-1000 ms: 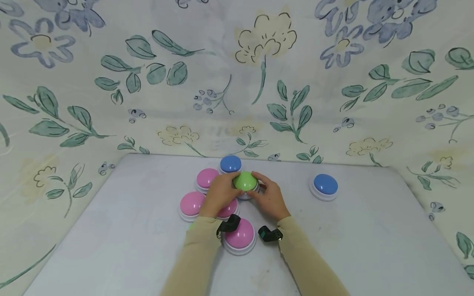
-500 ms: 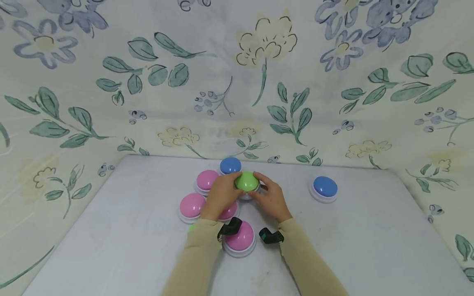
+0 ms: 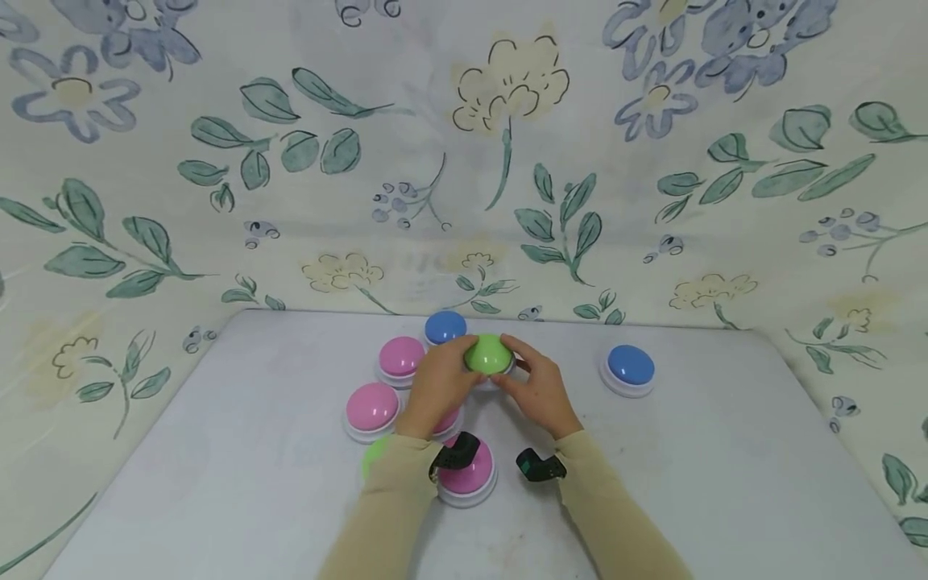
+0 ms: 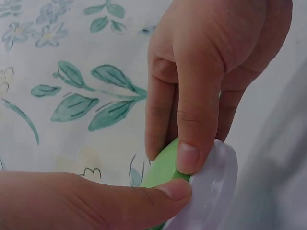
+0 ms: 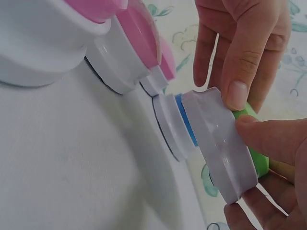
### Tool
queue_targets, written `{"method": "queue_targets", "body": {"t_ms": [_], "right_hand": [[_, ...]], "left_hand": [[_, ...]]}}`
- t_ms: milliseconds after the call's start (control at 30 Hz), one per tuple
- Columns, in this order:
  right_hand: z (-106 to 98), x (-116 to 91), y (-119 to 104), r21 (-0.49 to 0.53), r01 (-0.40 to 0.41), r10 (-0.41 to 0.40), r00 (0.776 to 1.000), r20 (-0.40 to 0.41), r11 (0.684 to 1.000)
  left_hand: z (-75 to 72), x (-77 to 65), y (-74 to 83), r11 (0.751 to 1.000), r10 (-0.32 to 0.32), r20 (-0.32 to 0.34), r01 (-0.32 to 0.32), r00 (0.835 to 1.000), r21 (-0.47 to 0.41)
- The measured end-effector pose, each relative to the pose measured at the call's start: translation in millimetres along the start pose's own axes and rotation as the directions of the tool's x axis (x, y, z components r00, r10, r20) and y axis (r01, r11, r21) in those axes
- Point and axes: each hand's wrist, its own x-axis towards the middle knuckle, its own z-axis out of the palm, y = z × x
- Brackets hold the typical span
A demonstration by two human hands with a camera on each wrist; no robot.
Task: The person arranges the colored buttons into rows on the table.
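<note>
Both hands hold one green dome push button [image 3: 489, 354] on a white base, at the middle of the table's far part. My left hand [image 3: 440, 385] pinches its left side, and my right hand [image 3: 538, 391] grips the right side. In the left wrist view, both thumbs press beside the rim where green dome [image 4: 163, 167] meets white base [image 4: 213, 187]. From the right wrist view, this base [image 5: 223, 143] looks raised off the tabletop. A blue button [image 3: 445, 328] stands just behind the left hand. Part of the green button is hidden by fingers.
Pink buttons [image 3: 372, 407] stand left of and beneath the left forearm, one pink button [image 3: 467, 471] nearer the front. Another green button [image 3: 375, 455] is partly covered by the left sleeve. A lone blue button [image 3: 631, 366] sits on the right. Floral cloth [image 3: 406, 161] hangs behind the white table [image 3: 725, 467].
Both hands and the green button have shifted slightly right, away from the pink buttons. More of the other green button shows beside the left sleeve. The head view has shifted a little.
</note>
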Motion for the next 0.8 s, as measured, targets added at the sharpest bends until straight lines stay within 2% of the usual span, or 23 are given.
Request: {"method": "queue_targets", "body": {"t_ms": [233,433,800], "right_hand": [[-12,-4,0,-0.017,0.006,-0.006,1.000,-0.004,1.000],[-22,-6,3,-0.029,0.018,-0.018,1.000,-0.013,0.999],[-41,-12,7,-0.050,-0.038,0.037,0.999,-0.007,0.998]], "left_hand": [[6.0,1.9,11.0,1.000,0.030,-0.008,-0.030,1.000,0.009],[10.4,5.8,19.9,0.994,0.104,-0.022,-0.103,0.994,0.047],[23.5,13.5,31.2,0.977,0.201,-0.001,-0.201,0.979,0.066]]}}
